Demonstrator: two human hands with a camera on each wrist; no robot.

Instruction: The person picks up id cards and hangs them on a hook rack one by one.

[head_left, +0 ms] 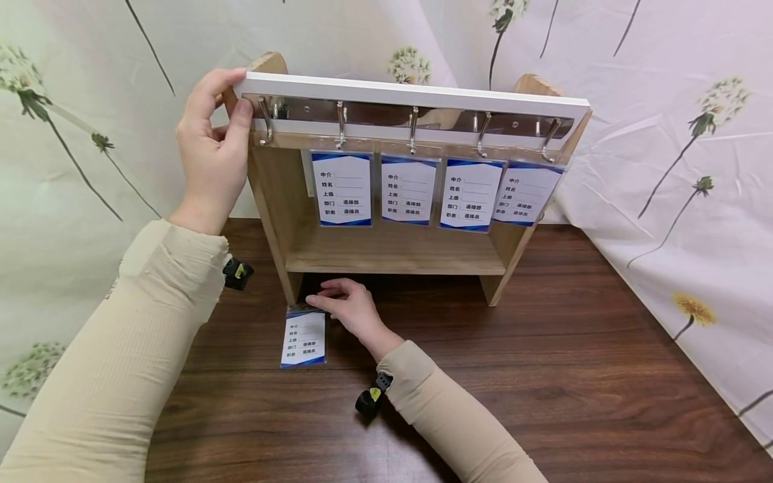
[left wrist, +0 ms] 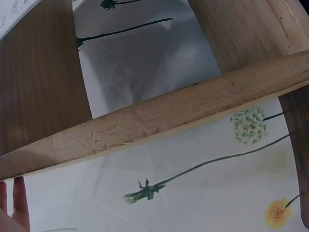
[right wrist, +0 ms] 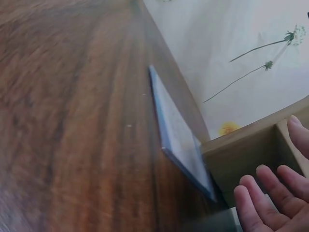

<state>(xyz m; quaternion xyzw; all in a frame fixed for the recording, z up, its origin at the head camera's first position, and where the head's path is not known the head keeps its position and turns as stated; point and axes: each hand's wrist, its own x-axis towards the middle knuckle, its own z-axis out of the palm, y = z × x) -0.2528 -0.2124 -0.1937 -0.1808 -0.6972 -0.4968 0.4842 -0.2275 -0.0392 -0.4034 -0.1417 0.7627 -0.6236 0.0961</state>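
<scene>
My left hand (head_left: 213, 137) holds the left end of the white rail (head_left: 417, 91) on a wooden rack (head_left: 392, 251), thumb in front and fingers over the top. In the left wrist view, fingertips (left wrist: 20, 200) show beside the wooden edge (left wrist: 145, 121). A badge in a clear sleeve (head_left: 304, 339) lies on the table by the rack's left foot. Over its top edge is my right hand (head_left: 350, 310), fingers loosely bent. The right wrist view has this hand (right wrist: 275, 198) apart from the badge (right wrist: 181, 135), with nothing between thumb and fingers.
Several metal hooks (head_left: 413, 127) line the rail. Several similar badges (head_left: 341, 188) hang below it, the two rightmost overlapping. The rack stands on a dark wooden table (head_left: 604, 376) against a flower-printed cloth backdrop (head_left: 640, 147).
</scene>
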